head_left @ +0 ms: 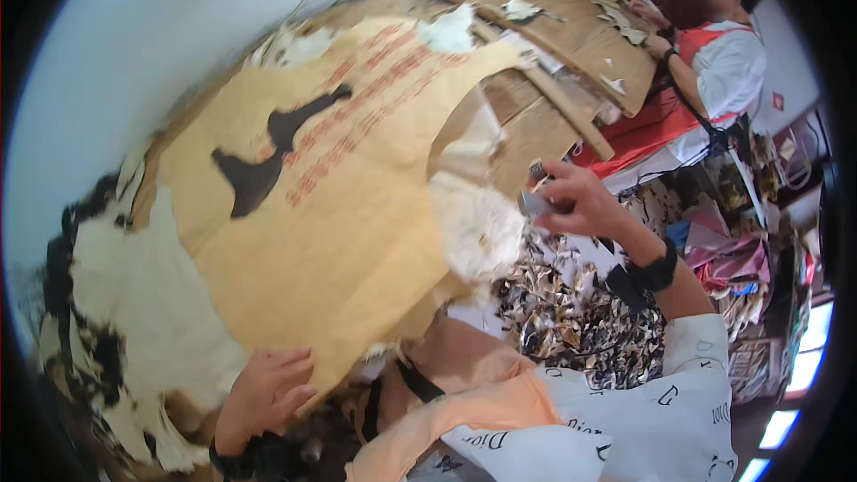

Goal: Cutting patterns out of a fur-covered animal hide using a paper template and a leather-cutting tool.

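Note:
A large yellow-tan paper sheet (pixel 357 241) with red print lies over pale hides on the table. On it is a dark brown, narrow-waisted shape (pixel 259 170); I cannot tell whether it is a flat piece or an opening. My left hand (pixel 272 388) rests palm down at the sheet's near edge, fingers stretched out and holding nothing. To the right, my right hand (pixel 580 201) is raised past the sheet's edge, its fingers closed round a small grey metal tool (pixel 536 203) whose exact kind is unclear. Beside that hand hangs a tuft of white fur (pixel 482 230).
Pale hides with black fur edges (pixel 116 286) line the left side. A heap of fur scraps (pixel 580 321) lies below my right arm. At the far right a co-worker (pixel 728 67) handles hide pieces over a cardboard-covered table (pixel 580 36). A wooden bar (pixel 571 112) runs between the tables.

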{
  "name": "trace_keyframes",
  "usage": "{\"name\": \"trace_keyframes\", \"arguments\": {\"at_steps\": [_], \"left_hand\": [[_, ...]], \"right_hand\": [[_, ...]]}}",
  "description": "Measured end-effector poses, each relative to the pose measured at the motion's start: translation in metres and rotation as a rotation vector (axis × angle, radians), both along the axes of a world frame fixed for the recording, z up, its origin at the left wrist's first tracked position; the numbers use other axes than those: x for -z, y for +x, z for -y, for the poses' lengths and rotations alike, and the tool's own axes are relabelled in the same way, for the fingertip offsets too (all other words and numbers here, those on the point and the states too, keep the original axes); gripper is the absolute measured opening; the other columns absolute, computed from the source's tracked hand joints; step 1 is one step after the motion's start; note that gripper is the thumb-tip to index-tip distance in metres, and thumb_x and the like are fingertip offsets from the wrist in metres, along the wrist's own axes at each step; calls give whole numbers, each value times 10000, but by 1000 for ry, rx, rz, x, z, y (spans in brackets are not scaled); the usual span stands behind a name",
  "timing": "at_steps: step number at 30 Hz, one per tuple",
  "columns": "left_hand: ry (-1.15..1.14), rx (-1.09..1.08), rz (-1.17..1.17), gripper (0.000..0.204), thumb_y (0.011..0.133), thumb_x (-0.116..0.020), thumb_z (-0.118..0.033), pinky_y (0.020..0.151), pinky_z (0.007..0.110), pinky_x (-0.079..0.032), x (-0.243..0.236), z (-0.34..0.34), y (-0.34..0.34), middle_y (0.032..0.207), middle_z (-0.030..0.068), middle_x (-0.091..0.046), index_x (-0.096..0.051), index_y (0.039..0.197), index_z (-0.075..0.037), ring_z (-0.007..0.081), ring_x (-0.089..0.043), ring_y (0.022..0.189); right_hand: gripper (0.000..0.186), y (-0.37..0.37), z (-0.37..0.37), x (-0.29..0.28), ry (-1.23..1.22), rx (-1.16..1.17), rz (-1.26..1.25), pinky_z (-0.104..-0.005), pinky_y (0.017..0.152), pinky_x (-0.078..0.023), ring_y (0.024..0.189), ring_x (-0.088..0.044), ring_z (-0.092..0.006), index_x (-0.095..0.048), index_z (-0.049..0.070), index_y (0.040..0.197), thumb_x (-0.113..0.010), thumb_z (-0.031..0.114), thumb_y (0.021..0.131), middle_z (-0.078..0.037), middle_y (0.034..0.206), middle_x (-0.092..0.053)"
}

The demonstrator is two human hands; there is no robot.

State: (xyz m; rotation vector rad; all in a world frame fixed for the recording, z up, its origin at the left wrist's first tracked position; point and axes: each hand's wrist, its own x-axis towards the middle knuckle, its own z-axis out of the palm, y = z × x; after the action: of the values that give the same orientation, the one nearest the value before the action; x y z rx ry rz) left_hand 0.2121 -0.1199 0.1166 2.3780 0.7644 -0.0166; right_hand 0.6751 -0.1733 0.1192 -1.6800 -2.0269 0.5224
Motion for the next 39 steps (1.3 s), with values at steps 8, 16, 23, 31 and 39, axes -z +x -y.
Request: {"name": "trace_keyframes", "arguments": {"at_steps": [8, 16, 23, 31, 39], "left_hand": [[-38, -331, 216, 273, 816, -548, -158, 898, 364, -384, 8, -76, 78, 1111, 185, -550, -574, 1043, -8, 335, -511, 1029], [293, -293, -197, 623, 814, -467, -424, 916, 672, -108, 72, -103, 123, 1404, 204, -171, -323, 1320, -90, 455, -117, 1268], [330, -305, -271, 631, 804, -472, -482, 921, 669, -98, 76, -100, 125, 1414, 186, -159, -344, 1317, -138, 422, -107, 1283], [339, -339, -275, 615, 825, -452, -496, 930, 663, -112, 77, -102, 125, 1432, 123, -136, -316, 1334, -177, 369, -95, 1302], [187, -301, -174, 610, 858, -430, -455, 967, 642, -45, 64, -107, 112, 1451, 116, -41, -250, 1365, -166, 365, -7, 1320]], "right_hand": [[233, 103, -67, 43, 55, 544, -37, -333, 537, -439, 535, -547, -247, -611, 29, 743, -636, 246, 661, -133, 608, -576], [287, 168, -128, 74, 19, 737, 292, -425, 727, -438, 854, -539, -342, -610, 138, 966, -598, 277, 716, -154, 901, -523], [427, 185, -149, 96, 61, 704, 395, -423, 719, -442, 870, -541, -338, -546, 157, 1082, -634, 317, 696, -170, 901, -522], [527, 209, -149, 68, 195, 718, 673, -418, 717, -452, 878, -531, -366, -487, 153, 1163, -631, 157, 656, -176, 1004, -462], [596, 246, -163, 20, 542, 690, 768, -400, 852, -398, 976, -479, -421, -413, 98, 1275, -569, 93, 700, -249, 1133, -446]]}}
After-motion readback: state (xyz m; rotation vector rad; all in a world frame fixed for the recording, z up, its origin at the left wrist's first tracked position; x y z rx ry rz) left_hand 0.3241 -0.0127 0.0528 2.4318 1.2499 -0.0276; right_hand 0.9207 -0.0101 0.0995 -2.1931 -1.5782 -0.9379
